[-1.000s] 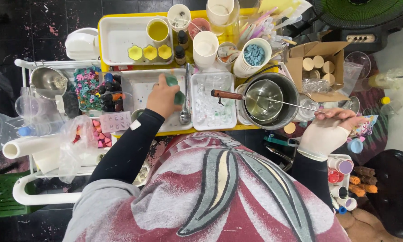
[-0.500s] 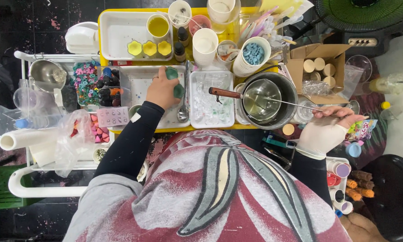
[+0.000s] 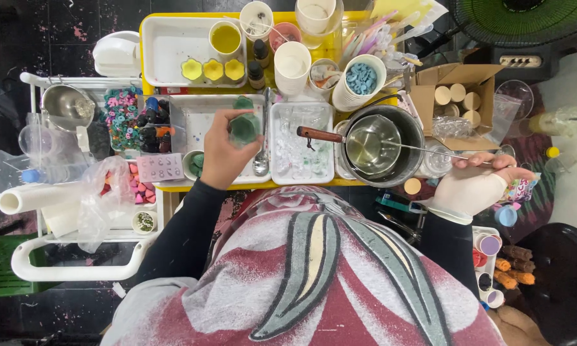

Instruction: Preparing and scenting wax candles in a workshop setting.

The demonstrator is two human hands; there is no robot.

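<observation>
Hands: left hand (image 3: 219, 154) grips green mould (image 3: 244, 128); gloved right hand (image 3: 473, 186) pinches thin metal rod (image 3: 423, 149).
Risk: tilted mould could drip onto tray (image 3: 199, 115).

You had three yellow flower-shaped moulds (image 3: 213, 70) in the white tray (image 3: 170, 48), a cup of blue discs (image 3: 361, 79) beside them, and wooden lids in the cardboard box (image 3: 456, 90).
</observation>
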